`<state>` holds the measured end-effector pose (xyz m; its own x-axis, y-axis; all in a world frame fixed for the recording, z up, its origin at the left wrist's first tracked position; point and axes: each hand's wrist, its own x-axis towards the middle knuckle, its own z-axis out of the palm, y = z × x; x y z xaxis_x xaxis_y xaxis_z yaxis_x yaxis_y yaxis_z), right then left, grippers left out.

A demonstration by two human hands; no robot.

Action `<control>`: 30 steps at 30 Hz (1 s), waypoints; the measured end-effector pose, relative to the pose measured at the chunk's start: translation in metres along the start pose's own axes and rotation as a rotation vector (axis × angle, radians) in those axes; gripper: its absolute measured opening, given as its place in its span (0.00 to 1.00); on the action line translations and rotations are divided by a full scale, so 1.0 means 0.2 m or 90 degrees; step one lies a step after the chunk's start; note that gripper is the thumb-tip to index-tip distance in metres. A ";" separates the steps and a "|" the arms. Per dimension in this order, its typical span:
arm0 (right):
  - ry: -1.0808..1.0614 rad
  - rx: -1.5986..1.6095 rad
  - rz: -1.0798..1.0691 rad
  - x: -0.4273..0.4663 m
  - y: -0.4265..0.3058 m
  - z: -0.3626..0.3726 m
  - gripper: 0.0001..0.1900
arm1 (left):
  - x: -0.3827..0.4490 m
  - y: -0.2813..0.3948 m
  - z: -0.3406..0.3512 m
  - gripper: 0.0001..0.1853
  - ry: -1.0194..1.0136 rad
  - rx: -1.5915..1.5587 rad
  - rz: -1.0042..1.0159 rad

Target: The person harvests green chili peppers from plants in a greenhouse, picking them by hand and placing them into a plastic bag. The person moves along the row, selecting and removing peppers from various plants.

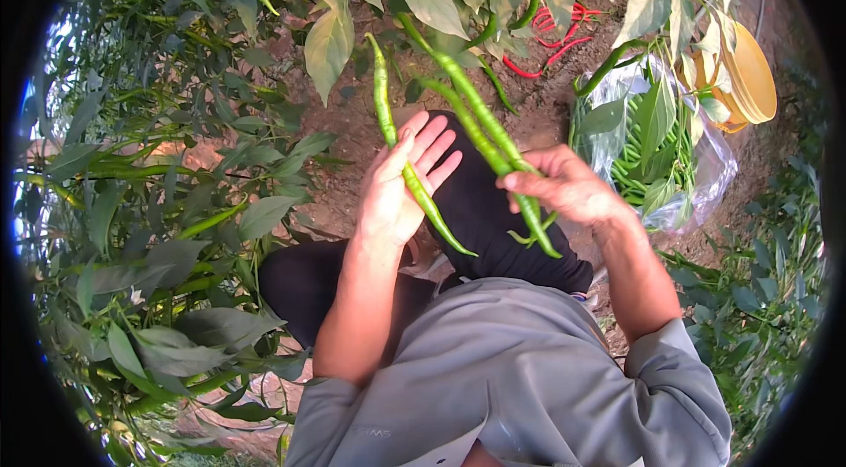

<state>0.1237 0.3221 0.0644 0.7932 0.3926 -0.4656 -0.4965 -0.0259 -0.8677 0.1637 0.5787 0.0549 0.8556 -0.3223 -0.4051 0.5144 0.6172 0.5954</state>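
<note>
One long green chili pepper (382, 87) lies across the palm of my left hand (396, 193), pinned under the thumb while the fingers stay spread. My right hand (562, 183) grips green chili peppers (472, 97), at least two, between thumb and fingers. Their far ends point up and left, slightly blurred, and curved stems show below the grip. Both hands are above my dark trousers (456, 202), apart from each other.
Right of my right hand, a clear plastic bag (714, 183) on the soil holds many green peppers (638, 150). Behind it is a yellow bucket (750, 74). Red chili peppers (562, 47) lie on the ground ahead. Leafy pepper plants (264, 216) crowd the left and hang over the top.
</note>
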 end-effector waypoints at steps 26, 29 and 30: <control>0.185 -0.190 0.319 1.33 0.81 -1.10 0.13 | 0.02 -0.12 -0.32 0.19 0.020 -0.114 0.084; 0.216 -0.264 0.292 1.48 0.84 -1.22 0.12 | 0.03 -0.12 -0.32 0.20 0.013 -0.114 0.079; 0.222 -0.344 0.264 1.51 0.86 -1.23 0.11 | 0.03 -0.12 -0.32 0.20 0.011 -0.115 0.078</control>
<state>0.3640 0.2104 -0.2690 0.6891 -0.0578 -0.7223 -0.6078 -0.5889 -0.5327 0.1532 0.6085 -0.0062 0.9093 -0.2253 -0.3499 0.3861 0.7705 0.5072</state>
